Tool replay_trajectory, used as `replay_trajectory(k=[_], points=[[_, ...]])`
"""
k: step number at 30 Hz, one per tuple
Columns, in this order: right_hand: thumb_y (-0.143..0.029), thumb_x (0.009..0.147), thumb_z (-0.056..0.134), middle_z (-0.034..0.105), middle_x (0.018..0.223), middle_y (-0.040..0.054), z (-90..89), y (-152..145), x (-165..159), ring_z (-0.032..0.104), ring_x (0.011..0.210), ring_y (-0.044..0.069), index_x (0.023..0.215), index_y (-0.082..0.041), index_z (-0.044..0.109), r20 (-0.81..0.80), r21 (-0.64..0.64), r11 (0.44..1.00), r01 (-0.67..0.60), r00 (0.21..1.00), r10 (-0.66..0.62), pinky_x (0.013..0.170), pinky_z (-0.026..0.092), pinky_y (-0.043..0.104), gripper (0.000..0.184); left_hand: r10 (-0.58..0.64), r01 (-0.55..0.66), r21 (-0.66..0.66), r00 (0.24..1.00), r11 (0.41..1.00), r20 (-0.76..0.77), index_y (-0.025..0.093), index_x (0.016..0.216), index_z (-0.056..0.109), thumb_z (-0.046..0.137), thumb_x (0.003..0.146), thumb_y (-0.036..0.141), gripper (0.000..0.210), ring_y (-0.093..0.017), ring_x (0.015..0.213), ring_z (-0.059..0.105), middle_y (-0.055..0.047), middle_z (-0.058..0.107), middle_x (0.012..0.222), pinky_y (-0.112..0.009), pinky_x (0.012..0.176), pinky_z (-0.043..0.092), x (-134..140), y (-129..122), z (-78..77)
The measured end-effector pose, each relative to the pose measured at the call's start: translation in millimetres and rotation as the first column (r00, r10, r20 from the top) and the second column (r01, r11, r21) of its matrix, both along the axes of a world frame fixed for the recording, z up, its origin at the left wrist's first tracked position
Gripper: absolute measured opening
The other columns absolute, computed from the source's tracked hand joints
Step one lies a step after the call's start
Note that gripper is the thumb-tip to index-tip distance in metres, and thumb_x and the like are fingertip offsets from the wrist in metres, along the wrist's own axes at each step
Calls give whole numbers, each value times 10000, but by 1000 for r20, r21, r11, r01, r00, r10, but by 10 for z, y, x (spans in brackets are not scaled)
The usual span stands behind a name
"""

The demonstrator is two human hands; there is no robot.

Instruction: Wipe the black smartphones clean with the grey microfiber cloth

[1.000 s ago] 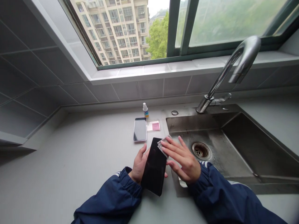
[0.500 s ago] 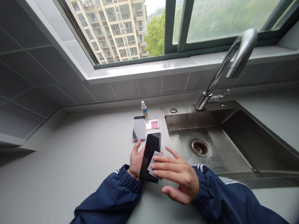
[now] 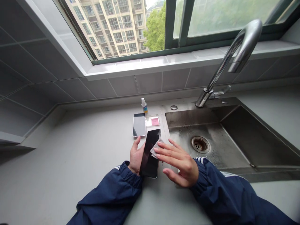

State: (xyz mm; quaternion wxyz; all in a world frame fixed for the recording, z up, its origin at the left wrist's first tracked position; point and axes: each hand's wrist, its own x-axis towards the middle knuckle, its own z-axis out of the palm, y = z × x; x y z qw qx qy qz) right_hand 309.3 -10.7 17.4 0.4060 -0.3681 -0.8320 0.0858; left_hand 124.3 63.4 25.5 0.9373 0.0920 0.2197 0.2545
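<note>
A black smartphone (image 3: 150,159) lies tilted in my left hand (image 3: 136,157), whose thumb shows at its left edge while the other fingers are hidden beneath. With extended fingers, my right hand (image 3: 179,161) presses a small pale grey cleaning cloth (image 3: 156,148) against the right side of the screen. Just beyond my left thumb, a second phone (image 3: 139,125) rests flat on the counter, its dark screen up and its edge light. Beside that phone is a clear case (image 3: 150,120) with a pink patch. A small white-capped spray bottle (image 3: 144,106) stands upright behind them.
To the right, a stainless steel sink (image 3: 211,132) with a drain (image 3: 200,144) is set into the pale counter (image 3: 89,147). A chrome faucet (image 3: 217,68) arches over its back edge. The window sill (image 3: 150,64) and tiled wall bound the counter behind.
My right hand has slid the cloth up the phone's screen, from its lower part toward the upper right. My left hand still supports the phone. The whole view has shifted slightly.
</note>
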Motion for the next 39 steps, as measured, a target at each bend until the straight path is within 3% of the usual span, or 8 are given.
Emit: replay_trajectory(k=[5,11,18,26,33,39], points=[[-311,880,547,648,1287,75,76,-103,-87,480,1341,268,1294,-195,573,-41,2,995,-99,994,99,1188,252,521,431,29,-29,-18,1000,999,0,114,1290,548,382,878,640,689,-179,608,562,-138,645,972,-337,579,464,-7,-3,12],[-362,898,498,648,1286,65,100,-146,-117,482,1340,261,1301,-194,577,-54,-12,988,-157,986,156,1189,261,501,444,68,-68,12,997,998,-46,93,1052,630,394,868,655,637,-258,727,621,-150,654,905,-373,645,476,-71,33,-74],[-267,885,549,592,1356,110,16,-54,-52,432,1377,263,1337,-153,540,-9,-4,1000,-23,1000,23,1177,271,494,466,54,-53,-35,998,998,13,128,1242,573,377,891,625,640,-208,695,602,-133,648,980,-358,658,478,-28,22,-20],[-340,873,532,645,1291,75,63,-162,-154,469,1348,279,1282,-154,586,-43,7,983,-181,983,181,1187,244,523,453,87,-87,23,996,996,-32,99,1030,638,385,875,644,622,-269,739,616,-140,643,904,-371,632,473,-60,34,-51],[-288,867,556,627,1312,109,72,-85,-73,471,1347,272,1302,-142,564,-21,-8,998,-69,997,69,1169,279,509,459,35,-32,-51,997,998,73,122,1263,571,350,900,621,655,-172,598,554,-127,655,938,-302,543,413,-21,13,-12],[-313,846,567,629,1310,108,92,-127,-111,469,1346,279,1286,-135,581,-25,14,995,-100,995,101,1165,293,501,474,24,-21,-45,998,999,56,103,1321,530,326,897,644,716,-193,607,580,-164,666,1003,-320,552,419,-54,28,-34]])
